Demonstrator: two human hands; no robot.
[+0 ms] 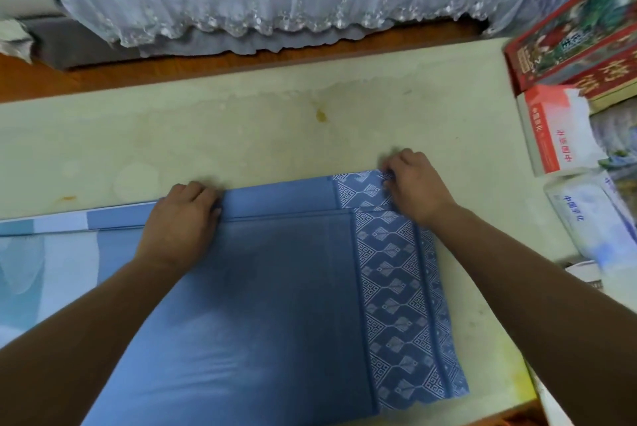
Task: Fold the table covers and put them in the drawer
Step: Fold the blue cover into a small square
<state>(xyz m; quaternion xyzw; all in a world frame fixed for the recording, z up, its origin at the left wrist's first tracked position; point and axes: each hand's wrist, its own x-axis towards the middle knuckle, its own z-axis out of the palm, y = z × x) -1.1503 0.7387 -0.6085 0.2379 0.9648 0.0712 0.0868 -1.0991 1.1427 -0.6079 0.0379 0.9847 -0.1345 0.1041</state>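
At table centre, running from six o'clock up to mid-field, lies a blue woven table cover (275,288) with a white geometric border strip along its three-o'clock side. Its far edge, lying roughly nine-to-three, is doubled into a narrow fold. The left hand (179,219) rests on this fold near its middle, fingers curled down over the hem; the right hand (413,188) pinches the far corner on the patterned border, fingertips closed on the cloth. The cover's long axis runs toward twelve o'clock, away from the person, so both hands sit at its far end, the right slightly farther. A second, paler blue-and-white cloth (44,246) lies beneath, extending to nine o'clock. Beyond the fold, bare cream tabletop (241,122) offers open room. Red-and-white cartons (551,129) crowd three o'clock. No drawer is visible.
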